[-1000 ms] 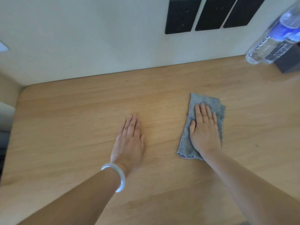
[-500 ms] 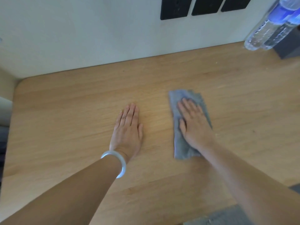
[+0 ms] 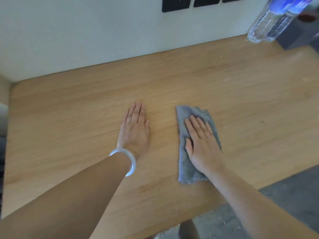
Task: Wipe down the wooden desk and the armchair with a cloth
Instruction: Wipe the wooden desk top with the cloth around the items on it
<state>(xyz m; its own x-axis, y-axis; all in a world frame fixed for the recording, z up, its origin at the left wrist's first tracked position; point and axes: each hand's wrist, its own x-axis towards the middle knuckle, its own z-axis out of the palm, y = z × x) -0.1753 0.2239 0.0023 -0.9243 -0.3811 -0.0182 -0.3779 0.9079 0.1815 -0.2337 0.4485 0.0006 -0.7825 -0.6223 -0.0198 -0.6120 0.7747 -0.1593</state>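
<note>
1. The fingers (image 3: 198, 125) of the right hand (image 3: 202, 144) lie straight and flat on the grey cloth (image 3: 187, 168). They press it onto the wooden table (image 3: 69, 126) and grasp nothing.
2. The left hand (image 3: 136, 130) is to the left of the cloth and apart from it. It rests palm down on bare wood with its fingers straight and released, and a pale bracelet (image 3: 129, 163) sits at the wrist.
3. The cloth lies in a long folded strip under the right palm, and the table's near edge is not far behind it.
4. The step in hand looks like wiping the table. No armchair can be made out, so that part is probably yet to come.
5. The next move calls for flat, even pressure while sliding the cloth over the wood beyond it and to its right, where pale specks (image 3: 226, 80) show. The left hand must lift before the cloth can pass there.
6. Count: two hands, one cloth and one bracelet. Far beyond and right of the cloth are what look like two blurred water bottles (image 3: 259, 26) and one dark box (image 3: 293, 42). Three black wall plates (image 3: 176, 4) sit above.
</note>
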